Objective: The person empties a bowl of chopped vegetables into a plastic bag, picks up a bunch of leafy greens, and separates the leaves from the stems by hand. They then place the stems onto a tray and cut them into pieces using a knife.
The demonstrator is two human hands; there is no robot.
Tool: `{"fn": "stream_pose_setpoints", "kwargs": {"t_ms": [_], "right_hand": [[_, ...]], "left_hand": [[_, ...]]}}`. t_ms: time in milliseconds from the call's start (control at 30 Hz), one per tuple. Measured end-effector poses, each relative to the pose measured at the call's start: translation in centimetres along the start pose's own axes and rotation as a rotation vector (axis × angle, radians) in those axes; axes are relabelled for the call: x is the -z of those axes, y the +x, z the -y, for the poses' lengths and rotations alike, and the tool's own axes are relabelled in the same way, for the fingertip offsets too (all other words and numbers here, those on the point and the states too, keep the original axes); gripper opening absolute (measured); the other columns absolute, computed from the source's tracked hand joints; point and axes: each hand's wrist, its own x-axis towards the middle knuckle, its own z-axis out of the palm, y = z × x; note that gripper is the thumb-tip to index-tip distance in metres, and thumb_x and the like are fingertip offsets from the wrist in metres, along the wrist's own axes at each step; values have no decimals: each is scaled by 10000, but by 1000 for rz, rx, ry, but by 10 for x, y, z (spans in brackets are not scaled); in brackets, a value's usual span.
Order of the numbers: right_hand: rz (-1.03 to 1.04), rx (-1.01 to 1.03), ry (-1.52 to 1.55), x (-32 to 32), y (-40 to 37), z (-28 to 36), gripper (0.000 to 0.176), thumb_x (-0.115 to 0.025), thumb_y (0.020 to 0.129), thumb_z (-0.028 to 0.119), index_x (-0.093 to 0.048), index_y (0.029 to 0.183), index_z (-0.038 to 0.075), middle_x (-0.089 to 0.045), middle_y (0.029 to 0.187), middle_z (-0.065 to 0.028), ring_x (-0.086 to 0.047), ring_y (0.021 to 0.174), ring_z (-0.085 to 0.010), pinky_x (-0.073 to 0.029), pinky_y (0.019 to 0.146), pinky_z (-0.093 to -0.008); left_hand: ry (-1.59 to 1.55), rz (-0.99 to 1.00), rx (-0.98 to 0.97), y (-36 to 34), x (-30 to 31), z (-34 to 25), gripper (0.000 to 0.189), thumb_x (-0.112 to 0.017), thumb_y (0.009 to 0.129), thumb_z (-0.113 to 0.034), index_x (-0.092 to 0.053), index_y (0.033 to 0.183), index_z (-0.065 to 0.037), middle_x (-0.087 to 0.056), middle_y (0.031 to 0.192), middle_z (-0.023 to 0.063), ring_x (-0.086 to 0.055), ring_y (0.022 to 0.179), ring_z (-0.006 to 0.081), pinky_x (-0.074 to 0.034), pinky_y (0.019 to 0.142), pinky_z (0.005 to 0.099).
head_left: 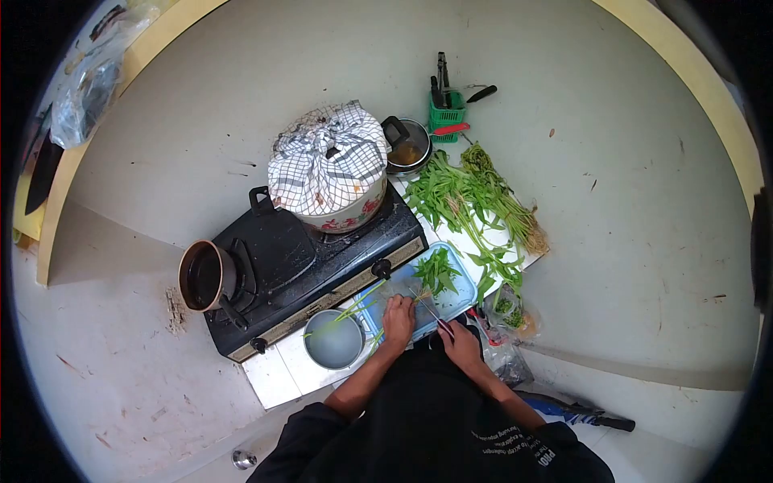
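My left hand [398,321] is closed around green stems [365,303] over a blue tray [462,299]; their thin ends stick out to the left above a round metal bowl [334,340]. My right hand [460,342] grips a knife [433,312] by its dark handle, with the blade pointing up and left toward the stems. Cut green leaves [436,272] lie in the tray. Beyond it is a large pile of leafy greens [459,189], with roots at its right end.
A black stove [282,266] holds a cloth-wrapped pot [330,161] and a small brown saucepan [207,275]. Behind the greens stand a lidded pan [409,149] and a green utensil basket [446,121]. Plastic bags [503,354] lie at the right.
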Motion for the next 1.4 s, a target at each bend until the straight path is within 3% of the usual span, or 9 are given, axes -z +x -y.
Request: {"fn": "stream_pose_setpoints", "kwargs": {"t_ms": [600,1400], "right_hand": [[64,-50,-117,-9,-10,-2,286,-541,983,348,-518,961,64,-671,814,-214,-646,747,-462,-501,632,-566],[114,-112,-171,-7,-8,-3,316,-530,982,376,-534,1000,60,-664,758,-242,-646,713,-478,-509,638,-585]], "left_hand": [[-144,-85,-97,-3,-2,8,73,-677,840,-34,-676,907,-7,-591,904,158,-562,871,357,-446,775,452],[-86,-65,-139,-3,-11,13,98,-626,895,-101,-655,964,-36,-583,941,138,-549,904,351,-428,792,456]]}}
